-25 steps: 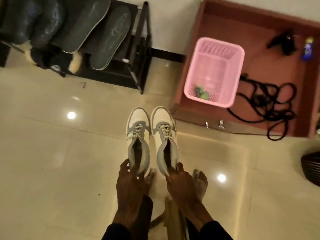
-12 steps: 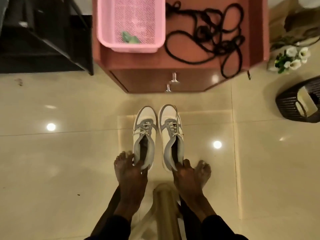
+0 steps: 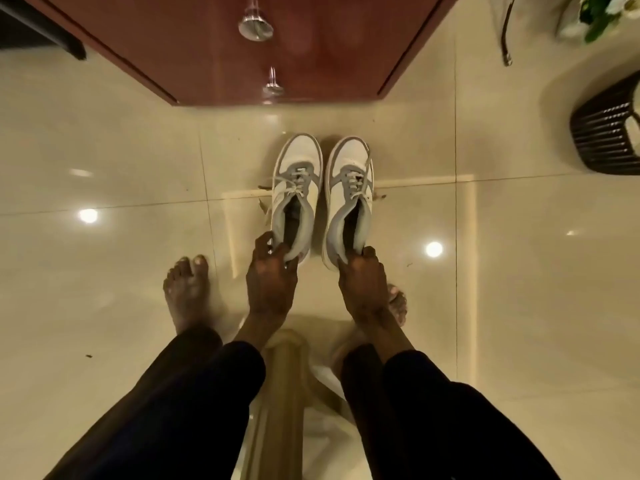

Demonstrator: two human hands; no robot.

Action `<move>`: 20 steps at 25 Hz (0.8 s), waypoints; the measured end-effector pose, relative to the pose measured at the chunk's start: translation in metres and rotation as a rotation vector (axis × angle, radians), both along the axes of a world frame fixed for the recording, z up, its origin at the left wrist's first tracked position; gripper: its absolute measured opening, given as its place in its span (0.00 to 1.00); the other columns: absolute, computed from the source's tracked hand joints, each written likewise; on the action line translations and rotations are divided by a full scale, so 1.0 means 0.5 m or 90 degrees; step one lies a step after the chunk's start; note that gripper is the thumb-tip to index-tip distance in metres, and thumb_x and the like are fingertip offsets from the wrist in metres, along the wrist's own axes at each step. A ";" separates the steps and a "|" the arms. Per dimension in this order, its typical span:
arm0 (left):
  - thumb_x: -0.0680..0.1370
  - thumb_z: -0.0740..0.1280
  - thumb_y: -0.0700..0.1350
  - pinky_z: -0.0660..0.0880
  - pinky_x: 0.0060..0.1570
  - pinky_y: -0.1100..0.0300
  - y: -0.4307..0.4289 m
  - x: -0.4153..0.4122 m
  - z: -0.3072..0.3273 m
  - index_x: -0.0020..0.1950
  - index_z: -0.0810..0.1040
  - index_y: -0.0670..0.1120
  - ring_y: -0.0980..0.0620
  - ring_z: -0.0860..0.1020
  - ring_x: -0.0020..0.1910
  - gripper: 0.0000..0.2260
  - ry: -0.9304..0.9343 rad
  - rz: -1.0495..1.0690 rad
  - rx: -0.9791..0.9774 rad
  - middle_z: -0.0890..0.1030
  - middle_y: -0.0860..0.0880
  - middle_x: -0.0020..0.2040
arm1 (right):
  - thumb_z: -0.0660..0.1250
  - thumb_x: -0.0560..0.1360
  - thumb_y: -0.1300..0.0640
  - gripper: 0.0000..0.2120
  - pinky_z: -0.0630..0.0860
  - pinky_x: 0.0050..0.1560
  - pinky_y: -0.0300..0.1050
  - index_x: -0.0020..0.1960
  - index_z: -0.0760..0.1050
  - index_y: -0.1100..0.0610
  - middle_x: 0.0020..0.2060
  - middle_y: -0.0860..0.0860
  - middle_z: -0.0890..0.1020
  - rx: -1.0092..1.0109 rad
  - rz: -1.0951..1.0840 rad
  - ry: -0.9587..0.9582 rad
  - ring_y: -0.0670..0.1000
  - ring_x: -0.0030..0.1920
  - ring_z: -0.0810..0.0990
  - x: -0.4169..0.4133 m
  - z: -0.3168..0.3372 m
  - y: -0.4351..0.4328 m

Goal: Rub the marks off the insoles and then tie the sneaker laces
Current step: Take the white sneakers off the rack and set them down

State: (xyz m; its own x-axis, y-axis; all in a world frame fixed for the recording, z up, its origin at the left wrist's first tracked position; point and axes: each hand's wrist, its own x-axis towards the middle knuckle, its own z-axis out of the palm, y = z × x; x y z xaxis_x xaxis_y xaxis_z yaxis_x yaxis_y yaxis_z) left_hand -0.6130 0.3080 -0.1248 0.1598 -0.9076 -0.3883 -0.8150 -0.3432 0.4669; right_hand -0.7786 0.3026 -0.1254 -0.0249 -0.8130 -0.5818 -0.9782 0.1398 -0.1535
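Two white and grey sneakers stand side by side on the tiled floor, toes pointing away from me. My left hand (image 3: pixel 272 278) grips the heel collar of the left sneaker (image 3: pixel 296 188). My right hand (image 3: pixel 362 282) grips the heel collar of the right sneaker (image 3: pixel 349 192). Both sneakers have loose, untied laces. Their openings are dark, so the insoles inside cannot be made out. My bare feet rest on the floor on either side of my hands.
A red-brown wooden cabinet (image 3: pixel 311 64) with two metal knobs stands just beyond the sneakers. A dark woven basket (image 3: pixel 609 129) sits at the right, white flowers (image 3: pixel 602 12) at the top right. A pale stool (image 3: pixel 280 393) is between my legs.
The view has tilted down and moved closer, so the pink basket and black cord on the cabinet top have left the frame. Both hands keep their hold on the sneaker heels.
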 end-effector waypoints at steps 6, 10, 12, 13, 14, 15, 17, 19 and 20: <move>0.77 0.75 0.47 0.83 0.48 0.47 0.020 0.044 -0.074 0.57 0.82 0.40 0.41 0.82 0.54 0.13 -0.046 0.015 0.034 0.74 0.41 0.69 | 0.62 0.84 0.56 0.15 0.79 0.51 0.54 0.67 0.74 0.61 0.55 0.62 0.76 0.059 -0.010 -0.048 0.63 0.50 0.82 0.015 -0.047 -0.003; 0.77 0.75 0.45 0.80 0.56 0.44 0.030 0.047 -0.065 0.58 0.83 0.41 0.38 0.80 0.60 0.13 -0.002 -0.036 0.100 0.70 0.41 0.74 | 0.63 0.83 0.58 0.14 0.77 0.49 0.54 0.68 0.73 0.60 0.54 0.61 0.76 0.093 -0.032 -0.067 0.64 0.50 0.81 0.026 -0.049 0.009; 0.77 0.75 0.41 0.78 0.58 0.44 0.033 0.042 -0.040 0.60 0.83 0.42 0.37 0.79 0.62 0.13 0.017 -0.044 0.088 0.70 0.40 0.75 | 0.61 0.83 0.61 0.12 0.77 0.47 0.52 0.66 0.74 0.60 0.53 0.60 0.77 0.096 -0.012 -0.043 0.62 0.49 0.81 0.028 -0.028 0.013; 0.76 0.75 0.41 0.78 0.58 0.44 0.031 0.042 -0.023 0.60 0.83 0.42 0.37 0.79 0.63 0.13 0.018 -0.035 0.084 0.71 0.40 0.75 | 0.61 0.83 0.62 0.12 0.76 0.47 0.52 0.65 0.75 0.60 0.53 0.59 0.77 0.091 -0.007 -0.035 0.61 0.49 0.81 0.030 -0.011 0.013; 0.76 0.75 0.40 0.78 0.57 0.43 0.028 0.042 -0.004 0.58 0.83 0.42 0.37 0.78 0.64 0.11 0.015 -0.030 0.079 0.72 0.40 0.74 | 0.61 0.83 0.61 0.12 0.77 0.47 0.52 0.65 0.75 0.60 0.54 0.59 0.77 0.086 -0.006 -0.033 0.61 0.49 0.81 0.034 0.011 0.010; 0.76 0.75 0.40 0.79 0.57 0.42 0.025 0.044 0.016 0.56 0.83 0.42 0.38 0.78 0.64 0.09 0.011 -0.033 0.074 0.73 0.41 0.73 | 0.62 0.83 0.60 0.12 0.78 0.47 0.53 0.66 0.74 0.60 0.54 0.59 0.78 0.078 -0.006 -0.037 0.61 0.49 0.81 0.037 0.035 0.006; 0.77 0.75 0.42 0.81 0.53 0.43 0.022 0.052 0.062 0.53 0.83 0.43 0.42 0.78 0.64 0.06 0.004 -0.038 0.062 0.76 0.43 0.70 | 0.63 0.83 0.59 0.12 0.81 0.47 0.54 0.65 0.75 0.60 0.54 0.59 0.79 0.052 -0.007 -0.049 0.61 0.49 0.82 0.045 0.087 -0.001; 0.79 0.72 0.47 0.80 0.48 0.47 0.024 0.066 0.106 0.52 0.82 0.44 0.44 0.79 0.62 0.07 0.007 -0.037 0.043 0.79 0.46 0.66 | 0.65 0.83 0.58 0.10 0.81 0.47 0.55 0.62 0.77 0.60 0.53 0.58 0.80 0.036 -0.011 -0.054 0.61 0.49 0.83 0.054 0.132 -0.004; 0.80 0.71 0.49 0.79 0.46 0.50 0.027 0.075 0.133 0.52 0.82 0.45 0.46 0.79 0.60 0.08 0.011 -0.033 0.033 0.80 0.47 0.63 | 0.65 0.82 0.58 0.10 0.81 0.47 0.55 0.61 0.77 0.59 0.53 0.57 0.81 0.031 -0.014 -0.055 0.61 0.49 0.83 0.059 0.159 -0.007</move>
